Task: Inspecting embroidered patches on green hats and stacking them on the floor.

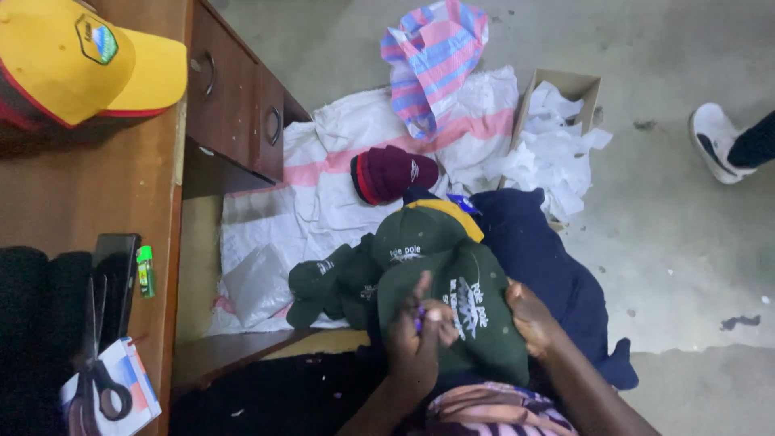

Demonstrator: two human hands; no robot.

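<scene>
1. left hand (413,339) pinches a small purple item against the front of a dark green cap (476,323) on the lap; fingers together on it.
2. right hand (529,319) clamps the cap's right side.
3. judged mid-work on this cap: more green caps (335,282) heaped beside it, one maroon cap (391,172) apart on the floor sheet (323,194).
4. yellow cap (73,56) and scissors (97,363) on the bench (81,194), untouched.

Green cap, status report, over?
Left hand pinching something small and purple against the green cap. Right hand holding its edge. More caps piled beside.
</scene>
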